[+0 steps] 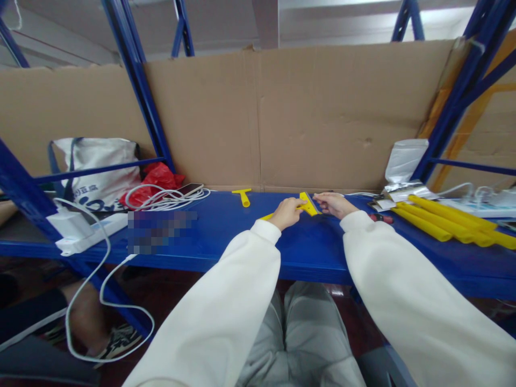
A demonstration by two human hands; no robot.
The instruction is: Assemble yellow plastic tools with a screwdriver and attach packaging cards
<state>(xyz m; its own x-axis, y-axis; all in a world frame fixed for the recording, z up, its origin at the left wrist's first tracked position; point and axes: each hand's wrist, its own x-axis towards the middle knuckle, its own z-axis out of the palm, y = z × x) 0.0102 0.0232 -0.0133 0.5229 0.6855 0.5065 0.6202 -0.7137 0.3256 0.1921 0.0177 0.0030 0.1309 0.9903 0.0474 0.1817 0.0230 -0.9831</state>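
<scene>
My left hand (286, 212) is closed around a yellow scraper (309, 205), with its wide head turned toward the right and part of its handle showing behind the fingers. A dark strip runs along the head's right edge. Close beside that edge is my right hand (332, 203), its fingers pinched together; what they hold, if anything, is too small to make out. Farther back on the blue table (226, 236) lies a yellow T-shaped piece (244, 198). By my right wrist is a red and black tool handle (381, 218), partly hidden.
Several yellow tubes (447, 220) lie at the right beside silver packets (405, 164). Left are a power strip (92, 235), coiled white cables (173, 198), a red bag (157, 180) and a cloth bag (100, 166). A cardboard wall (314, 118) stands behind. Another person's leg (86, 317) shows lower left.
</scene>
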